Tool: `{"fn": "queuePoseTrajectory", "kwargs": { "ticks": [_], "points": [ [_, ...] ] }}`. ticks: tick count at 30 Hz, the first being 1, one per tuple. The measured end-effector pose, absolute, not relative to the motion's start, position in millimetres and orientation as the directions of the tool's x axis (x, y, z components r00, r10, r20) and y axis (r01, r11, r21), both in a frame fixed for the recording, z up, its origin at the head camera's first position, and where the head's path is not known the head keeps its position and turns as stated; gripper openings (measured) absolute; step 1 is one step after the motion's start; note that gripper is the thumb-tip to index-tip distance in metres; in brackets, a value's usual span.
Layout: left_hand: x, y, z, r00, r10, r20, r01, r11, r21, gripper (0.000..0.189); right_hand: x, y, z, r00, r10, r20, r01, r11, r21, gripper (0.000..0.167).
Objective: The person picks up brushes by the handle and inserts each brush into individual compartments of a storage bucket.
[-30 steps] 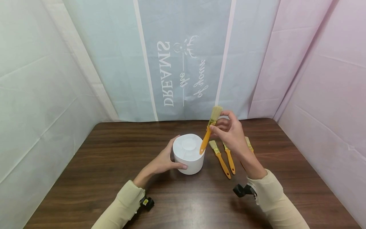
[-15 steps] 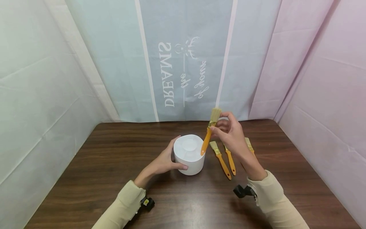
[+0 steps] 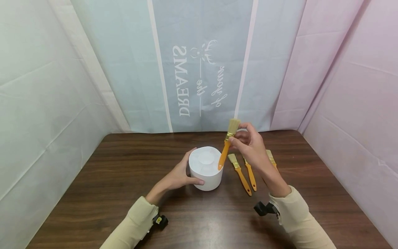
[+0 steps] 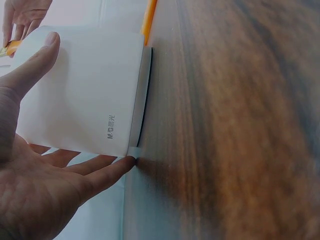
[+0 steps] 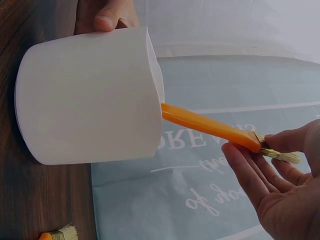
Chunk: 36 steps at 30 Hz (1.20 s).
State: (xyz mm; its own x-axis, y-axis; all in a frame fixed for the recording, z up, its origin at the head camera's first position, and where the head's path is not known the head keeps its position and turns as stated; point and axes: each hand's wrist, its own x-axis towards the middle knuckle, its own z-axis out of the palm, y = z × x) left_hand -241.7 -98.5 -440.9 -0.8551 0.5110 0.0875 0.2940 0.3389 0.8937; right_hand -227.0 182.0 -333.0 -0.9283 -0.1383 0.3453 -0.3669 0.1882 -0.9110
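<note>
My left hand [image 3: 178, 175] grips the side of a white round desk organizer [image 3: 209, 182] standing on the table, thumb on its near wall, fingers around the far side. Its open top shows a round middle well with compartments around it. Pinched between thumb and fingers of my right hand [image 3: 254, 144] is a paintbrush [image 3: 224, 153], held near its metal band with the pale bristles up. The orange handle [image 5: 210, 126] slants down, and its end is at the organizer's right rim, just over the opening. Small lettering marks the organizer's wall [image 4: 95, 85] in the left wrist view.
Right of the organizer lie more paintbrushes: one [image 3: 242, 177] nearest it, another [image 3: 251, 176] beside that, and a third [image 3: 271, 158] partly hidden by my right forearm. A brown wooden table [image 3: 124, 166] spans the space, with a pale blue printed cloth [image 3: 199, 34] hanging behind.
The held paintbrush has dropped slightly, its handle end a little lower at the organizer's rim. My left hand keeps its grip on the organizer.
</note>
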Motion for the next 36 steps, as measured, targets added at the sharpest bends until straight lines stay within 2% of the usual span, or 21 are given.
{"fn": "queuePoseTrajectory", "kwargs": {
  "ticks": [13,25,36],
  "points": [
    [-241.7,-99.0,-439.1,-0.861,0.503,0.077,0.283,0.348,0.894,0.127,-225.5,180.7,-330.0,-0.931,-0.148,0.335,-0.359,0.194,-0.913,0.032],
    [-242.3,-98.9,-438.9,-0.86,0.504,0.08,0.286,0.345,0.894,0.125,-226.3,180.7,-329.0,-0.931,-0.152,0.331,-0.358,0.202,-0.912,0.039],
    [-243.3,-98.6,-437.1,-0.859,0.504,0.085,0.291,0.347,0.891,0.125,-228.4,180.5,-328.3,-0.933,-0.157,0.324,-0.352,0.212,-0.912,0.031]
  ]
}}
